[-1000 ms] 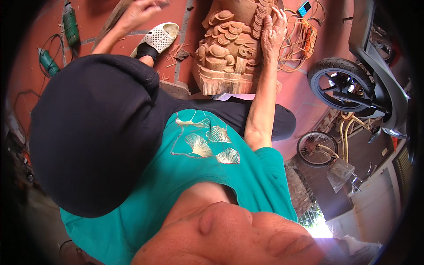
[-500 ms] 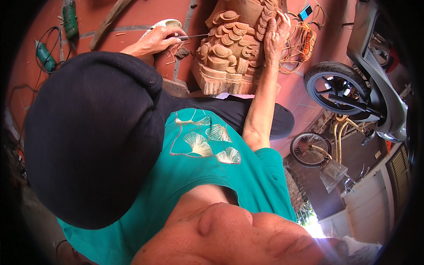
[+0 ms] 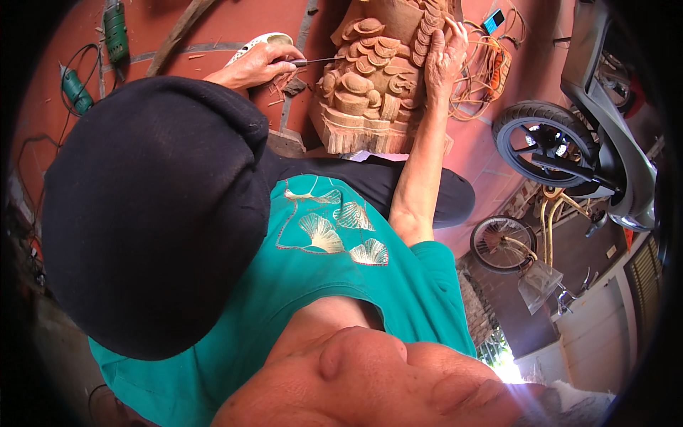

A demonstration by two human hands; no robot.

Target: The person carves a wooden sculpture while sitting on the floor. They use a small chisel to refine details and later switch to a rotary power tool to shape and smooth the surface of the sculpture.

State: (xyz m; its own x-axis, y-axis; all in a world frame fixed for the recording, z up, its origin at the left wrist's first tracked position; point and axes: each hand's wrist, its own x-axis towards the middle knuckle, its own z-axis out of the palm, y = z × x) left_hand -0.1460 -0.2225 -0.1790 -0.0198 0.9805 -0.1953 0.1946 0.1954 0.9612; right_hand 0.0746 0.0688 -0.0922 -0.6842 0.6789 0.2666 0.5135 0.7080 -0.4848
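My left hand (image 3: 257,65) is closed round the dark handle of a thin-shafted carving tool (image 3: 302,62). Its slim metal shaft points right and meets the left side of a brown wood carving (image 3: 366,78). Coin-like discs and rounded shapes cover the carving, which stands on a rough pale base. On the carving's right edge my right hand (image 3: 446,55) lies flat with fingers stretched out, holding no tool. A pale, perforated shoe-like object (image 3: 267,38) shows behind my left hand. My left forearm is mostly hidden behind a large black cloth-covered dome (image 3: 153,220).
Two green power tools (image 3: 115,32) with cords lie at far left, near a wooden stick (image 3: 179,35). Right of the carving are a phone (image 3: 492,21) and an orange power strip (image 3: 500,71) with tangled cord. A motorbike wheel (image 3: 544,142) and bicycle (image 3: 501,244) stand farther right. Wood chips (image 3: 277,89) litter the tiles.
The carving tool has slid slightly right along the carving's left side with my left hand still round it. My right hand keeps its place. The black dome has shifted slightly in view.
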